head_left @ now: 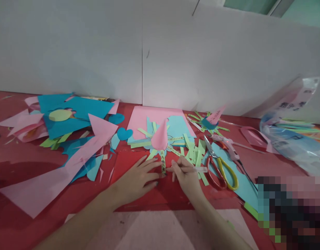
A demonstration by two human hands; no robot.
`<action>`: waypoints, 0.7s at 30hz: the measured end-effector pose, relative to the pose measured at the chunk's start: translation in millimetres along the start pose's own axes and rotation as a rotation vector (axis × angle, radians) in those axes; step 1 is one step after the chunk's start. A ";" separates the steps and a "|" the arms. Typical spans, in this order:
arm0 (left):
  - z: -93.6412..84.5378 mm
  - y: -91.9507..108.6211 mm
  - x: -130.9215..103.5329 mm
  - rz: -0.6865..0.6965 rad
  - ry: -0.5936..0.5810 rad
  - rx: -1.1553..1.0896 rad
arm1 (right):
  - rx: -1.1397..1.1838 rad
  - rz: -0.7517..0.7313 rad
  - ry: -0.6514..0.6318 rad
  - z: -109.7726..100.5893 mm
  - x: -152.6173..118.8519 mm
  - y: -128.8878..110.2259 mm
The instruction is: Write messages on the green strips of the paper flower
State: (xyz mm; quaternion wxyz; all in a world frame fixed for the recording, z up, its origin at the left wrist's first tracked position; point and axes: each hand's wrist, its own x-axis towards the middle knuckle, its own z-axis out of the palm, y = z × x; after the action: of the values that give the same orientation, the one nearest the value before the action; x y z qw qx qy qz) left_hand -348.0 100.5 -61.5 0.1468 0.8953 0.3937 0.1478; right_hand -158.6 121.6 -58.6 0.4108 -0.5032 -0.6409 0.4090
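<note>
My left hand (141, 177) lies with fingers spread on the red sheet (154, 198), its fingertips at a green paper strip (163, 161) marked with dark letter-like shapes. A pen (197, 169) is gripped in my right hand (184, 173), its tip by that strip. The strip joins a paper figure with a pink cone (160, 137) on a light blue scalloped base (170, 148). Other green strips spread out from the base, some also carrying dark marks.
Scissors (217, 163) with one red and one yellow handle lie right, beside a hot glue gun (228, 147). A second cone figure (213, 119) stands behind. Paper scraps (71, 159) cover the left; a plastic bag (284, 135) lies far right, before the white wall (97, 52).
</note>
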 end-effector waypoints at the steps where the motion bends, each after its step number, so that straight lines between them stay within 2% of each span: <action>1: 0.0 0.0 -0.1 -0.005 -0.002 0.002 | -0.003 -0.001 0.002 -0.2 -0.2 -0.6; 9: 0.5 -0.3 0.2 0.017 0.043 -0.004 | -0.017 -0.017 0.004 -0.8 0.0 -1.7; 21: 1.5 -1.3 -0.2 0.011 0.024 0.008 | 0.006 0.017 -0.010 -0.9 0.3 0.7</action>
State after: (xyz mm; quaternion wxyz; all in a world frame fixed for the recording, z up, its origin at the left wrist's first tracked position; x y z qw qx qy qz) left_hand -348.5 101.0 -63.4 0.1379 0.8963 0.3909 0.1577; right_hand -157.6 122.1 -58.9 0.4055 -0.5055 -0.6374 0.4169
